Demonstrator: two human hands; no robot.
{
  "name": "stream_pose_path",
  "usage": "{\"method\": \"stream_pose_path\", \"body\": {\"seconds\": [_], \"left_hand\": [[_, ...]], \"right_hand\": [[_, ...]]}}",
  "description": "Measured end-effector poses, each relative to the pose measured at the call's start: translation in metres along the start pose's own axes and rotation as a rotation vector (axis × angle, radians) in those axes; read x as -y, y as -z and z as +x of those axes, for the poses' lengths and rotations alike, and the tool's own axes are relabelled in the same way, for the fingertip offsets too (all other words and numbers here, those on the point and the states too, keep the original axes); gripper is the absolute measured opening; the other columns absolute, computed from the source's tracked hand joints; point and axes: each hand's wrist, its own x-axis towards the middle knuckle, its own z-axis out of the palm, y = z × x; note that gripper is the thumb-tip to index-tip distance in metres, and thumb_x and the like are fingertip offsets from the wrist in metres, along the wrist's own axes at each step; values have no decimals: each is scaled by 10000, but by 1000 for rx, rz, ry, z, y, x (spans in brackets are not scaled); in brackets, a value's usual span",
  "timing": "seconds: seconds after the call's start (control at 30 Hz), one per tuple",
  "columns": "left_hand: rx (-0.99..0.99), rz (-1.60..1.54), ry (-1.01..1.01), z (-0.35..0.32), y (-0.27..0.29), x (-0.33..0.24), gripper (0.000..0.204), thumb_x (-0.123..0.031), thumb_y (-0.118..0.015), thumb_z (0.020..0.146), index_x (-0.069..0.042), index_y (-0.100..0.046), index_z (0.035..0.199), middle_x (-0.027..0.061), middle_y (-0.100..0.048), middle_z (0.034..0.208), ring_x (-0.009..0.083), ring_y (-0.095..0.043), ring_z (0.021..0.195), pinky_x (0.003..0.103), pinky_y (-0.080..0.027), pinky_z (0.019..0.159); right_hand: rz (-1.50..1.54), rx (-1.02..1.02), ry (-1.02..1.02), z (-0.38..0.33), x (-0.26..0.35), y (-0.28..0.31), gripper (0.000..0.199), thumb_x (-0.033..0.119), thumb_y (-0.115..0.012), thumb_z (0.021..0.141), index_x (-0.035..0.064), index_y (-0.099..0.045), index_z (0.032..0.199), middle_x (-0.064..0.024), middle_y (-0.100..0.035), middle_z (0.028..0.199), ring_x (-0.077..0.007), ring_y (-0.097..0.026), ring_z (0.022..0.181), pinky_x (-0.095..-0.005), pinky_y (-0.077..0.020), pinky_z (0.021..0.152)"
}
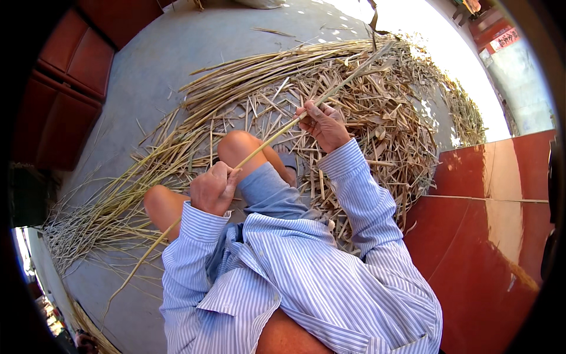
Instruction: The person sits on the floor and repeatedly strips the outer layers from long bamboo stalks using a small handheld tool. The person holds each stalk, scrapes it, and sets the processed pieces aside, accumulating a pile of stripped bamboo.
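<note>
A long, pale yellow-green plant stalk (265,143) slants across my lap, from its thin curved end at the lower left to a broader, leafy end at the upper right. My left hand (213,187) is closed around it near my knee. Farther up the stalk, the fingers of my right hand (323,125) pinch it near its leafy end. Beyond my hands lies a long bundle of similar stalks (230,85) on the floor, its thin ends fanned out at the left. Dry stripped husks and leaves (377,127) are heaped under and beyond my right hand.
Dark red padded seats (71,76) stand at the far left. A glossy red panel (477,236) is close by my right arm. The grey floor (147,65) shows around the stalks, with bright sunlight at the upper right. My bare knees are bent beneath the stalk.
</note>
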Motion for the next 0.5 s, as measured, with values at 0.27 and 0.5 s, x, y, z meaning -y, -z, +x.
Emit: {"method": "stream_pose_path", "body": {"seconds": [0.27,0.5], "left_hand": [[-88,124,-82,-3,-2,-2,264,-305,-636,894,-69,-574,792,120,-594,671,323,-591,580,423,-457,519],[-18,57,-48,-8,-7,-1,262,-299,-633,897,-66,-573,794,124,-591,671,335,-588,580,433,-453,516]], "right_hand": [[-51,-238,19,10,10,11,181,242,-649,918,63,-653,944,-54,-699,829,-131,-658,690,-272,-555,589],[39,-284,136,24,40,81,184,224,-637,926,43,-632,955,-59,-688,854,-118,-644,701,-249,-555,600]]}}
